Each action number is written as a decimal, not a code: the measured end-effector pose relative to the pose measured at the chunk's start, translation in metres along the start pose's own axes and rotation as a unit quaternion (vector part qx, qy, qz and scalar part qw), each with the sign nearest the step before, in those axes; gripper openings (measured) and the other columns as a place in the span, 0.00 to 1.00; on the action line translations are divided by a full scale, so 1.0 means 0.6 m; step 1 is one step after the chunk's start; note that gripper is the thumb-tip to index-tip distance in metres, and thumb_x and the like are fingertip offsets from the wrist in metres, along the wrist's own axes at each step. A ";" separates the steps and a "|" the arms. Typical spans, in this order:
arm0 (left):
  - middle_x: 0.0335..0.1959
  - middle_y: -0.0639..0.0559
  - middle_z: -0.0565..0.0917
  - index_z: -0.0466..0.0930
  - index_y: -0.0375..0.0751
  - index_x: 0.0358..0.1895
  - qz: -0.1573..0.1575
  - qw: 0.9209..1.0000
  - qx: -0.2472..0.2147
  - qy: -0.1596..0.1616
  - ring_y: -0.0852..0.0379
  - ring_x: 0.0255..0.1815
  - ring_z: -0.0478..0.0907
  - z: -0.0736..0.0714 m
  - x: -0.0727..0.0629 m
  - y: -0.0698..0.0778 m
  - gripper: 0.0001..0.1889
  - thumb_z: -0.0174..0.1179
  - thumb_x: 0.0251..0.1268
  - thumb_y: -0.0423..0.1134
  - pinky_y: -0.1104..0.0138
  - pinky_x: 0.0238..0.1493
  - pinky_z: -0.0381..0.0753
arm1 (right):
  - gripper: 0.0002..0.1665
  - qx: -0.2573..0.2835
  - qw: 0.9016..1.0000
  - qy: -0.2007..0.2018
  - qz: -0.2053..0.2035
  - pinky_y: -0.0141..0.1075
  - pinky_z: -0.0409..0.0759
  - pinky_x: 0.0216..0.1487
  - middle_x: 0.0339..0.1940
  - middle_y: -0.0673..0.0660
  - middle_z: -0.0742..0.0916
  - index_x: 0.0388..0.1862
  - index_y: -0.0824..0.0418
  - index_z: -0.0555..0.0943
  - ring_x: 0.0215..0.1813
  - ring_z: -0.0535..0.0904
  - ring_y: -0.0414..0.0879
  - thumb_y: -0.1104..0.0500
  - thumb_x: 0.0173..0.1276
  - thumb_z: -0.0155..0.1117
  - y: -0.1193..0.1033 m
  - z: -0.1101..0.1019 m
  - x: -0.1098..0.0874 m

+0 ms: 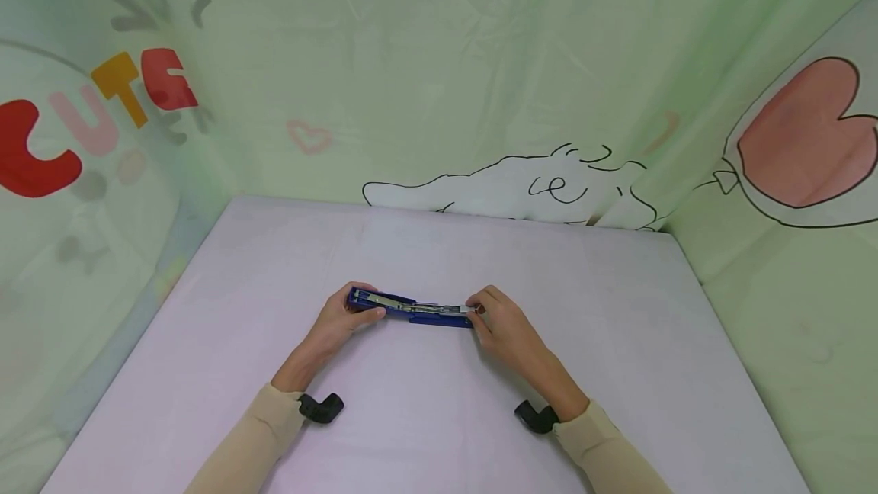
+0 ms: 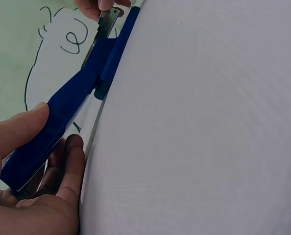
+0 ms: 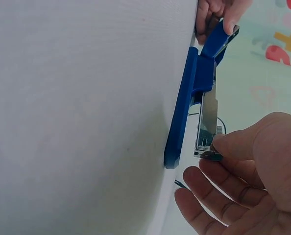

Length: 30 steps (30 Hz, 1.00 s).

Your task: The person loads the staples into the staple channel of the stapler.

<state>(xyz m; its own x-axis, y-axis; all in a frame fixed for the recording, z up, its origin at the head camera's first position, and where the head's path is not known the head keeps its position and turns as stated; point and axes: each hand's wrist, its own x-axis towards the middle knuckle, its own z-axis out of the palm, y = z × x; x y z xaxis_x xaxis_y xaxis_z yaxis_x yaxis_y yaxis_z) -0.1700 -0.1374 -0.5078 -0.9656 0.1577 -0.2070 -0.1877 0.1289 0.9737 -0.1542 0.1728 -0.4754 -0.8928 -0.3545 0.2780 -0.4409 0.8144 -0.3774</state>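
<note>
A blue stapler (image 1: 439, 320) lies swung open, its top cover tilted up to the left and its base low over the white table. My left hand (image 1: 343, 315) grips the cover, the thumb (image 2: 30, 125) along one side and the fingers beneath. At the other end, my right hand (image 1: 504, 326) pinches a small grey ridged strip of staples (image 3: 219, 129) between thumb and forefinger, right at the front end of the metal magazine (image 3: 208, 115). The fingertips partly hide the strip. The right hand's other fingers (image 3: 199, 200) are spread loosely below.
The white table (image 1: 425, 418) reaches back to a pale green printed curtain (image 1: 411, 82), which also hangs at both sides. Black curved pieces (image 1: 322, 408) stick out from each wrist above the tabletop.
</note>
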 end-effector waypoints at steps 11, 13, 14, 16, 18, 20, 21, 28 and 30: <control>0.65 0.40 0.83 0.76 0.41 0.65 -0.007 1.000 -0.001 0.002 0.57 0.55 0.77 0.001 -0.003 0.002 0.26 0.73 0.67 0.35 0.75 0.53 0.77 | 0.07 0.009 1.000 -0.005 0.000 0.40 0.87 0.48 0.46 0.56 0.87 0.47 0.63 0.86 0.47 0.86 0.47 0.65 0.72 0.72 -0.001 0.000 0.000; 0.65 0.40 0.83 0.76 0.41 0.65 -0.008 1.000 0.000 0.002 0.57 0.56 0.77 0.001 -0.003 0.002 0.25 0.73 0.67 0.35 0.75 0.53 0.77 | 0.07 0.011 1.000 -0.005 -0.001 0.40 0.87 0.48 0.46 0.56 0.87 0.47 0.63 0.86 0.47 0.86 0.47 0.65 0.72 0.72 -0.001 0.000 0.001; 0.65 0.40 0.83 0.76 0.41 0.65 -0.008 1.000 -0.001 0.002 0.57 0.55 0.77 0.001 -0.003 0.002 0.26 0.73 0.67 0.35 0.75 0.53 0.77 | 0.07 0.012 1.000 -0.005 -0.001 0.40 0.87 0.48 0.46 0.56 0.87 0.47 0.63 0.86 0.47 0.86 0.47 0.65 0.72 0.72 -0.001 0.000 0.001; 0.65 0.40 0.83 0.76 0.41 0.65 -0.008 1.000 -0.004 0.004 0.57 0.55 0.77 0.001 -0.004 0.003 0.25 0.73 0.67 0.35 0.74 0.53 0.78 | 0.07 0.012 1.000 -0.006 -0.003 0.40 0.87 0.49 0.46 0.56 0.87 0.47 0.64 0.86 0.47 0.86 0.47 0.65 0.72 0.72 -0.002 0.000 0.002; 0.65 0.39 0.83 0.76 0.40 0.65 -0.006 1.000 -0.001 0.002 0.57 0.55 0.77 0.001 -0.003 0.002 0.25 0.73 0.67 0.35 0.74 0.53 0.77 | 0.07 0.013 1.000 -0.006 -0.005 0.41 0.87 0.49 0.46 0.56 0.87 0.47 0.64 0.86 0.47 0.86 0.47 0.65 0.72 0.72 -0.002 0.000 0.002; 0.65 0.40 0.83 0.76 0.40 0.65 -0.006 1.000 -0.002 0.002 0.57 0.55 0.77 0.000 -0.002 0.000 0.25 0.73 0.67 0.35 0.74 0.53 0.77 | 0.07 0.015 1.000 -0.006 -0.005 0.41 0.87 0.49 0.46 0.57 0.87 0.47 0.64 0.86 0.47 0.86 0.47 0.65 0.72 0.71 -0.002 0.000 0.002; 0.65 0.40 0.83 0.76 0.40 0.65 -0.007 1.000 -0.002 0.003 0.57 0.55 0.77 0.000 -0.002 0.000 0.25 0.73 0.67 0.35 0.75 0.53 0.77 | 0.07 0.016 1.000 -0.006 -0.004 0.41 0.87 0.49 0.46 0.57 0.87 0.47 0.64 0.86 0.47 0.86 0.47 0.65 0.72 0.71 -0.002 0.000 0.002; 0.66 0.40 0.82 0.76 0.41 0.66 -0.007 1.000 -0.001 0.004 0.56 0.58 0.78 0.000 -0.001 0.000 0.26 0.73 0.67 0.35 0.75 0.54 0.77 | 0.07 0.014 1.000 -0.011 0.002 0.41 0.87 0.49 0.46 0.57 0.87 0.47 0.64 0.85 0.47 0.86 0.48 0.64 0.73 0.72 -0.001 0.002 0.003; 0.66 0.40 0.82 0.76 0.41 0.66 -0.008 1.000 -0.002 0.002 0.56 0.58 0.77 0.000 -0.001 0.001 0.26 0.73 0.67 0.35 0.75 0.54 0.77 | 0.07 0.013 1.000 -0.012 0.004 0.41 0.87 0.49 0.46 0.57 0.87 0.47 0.63 0.85 0.47 0.86 0.48 0.64 0.73 0.72 0.000 0.002 0.004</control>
<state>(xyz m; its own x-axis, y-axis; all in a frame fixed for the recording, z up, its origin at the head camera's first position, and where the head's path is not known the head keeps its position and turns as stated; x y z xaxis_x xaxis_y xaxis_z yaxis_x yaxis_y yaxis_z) -0.1693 -0.1374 -0.5072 -0.9632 0.1512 -0.2222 -0.2039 0.1274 0.9707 -0.1563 0.1714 -0.4761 -0.8980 -0.3598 0.2531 -0.4359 0.8050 -0.4024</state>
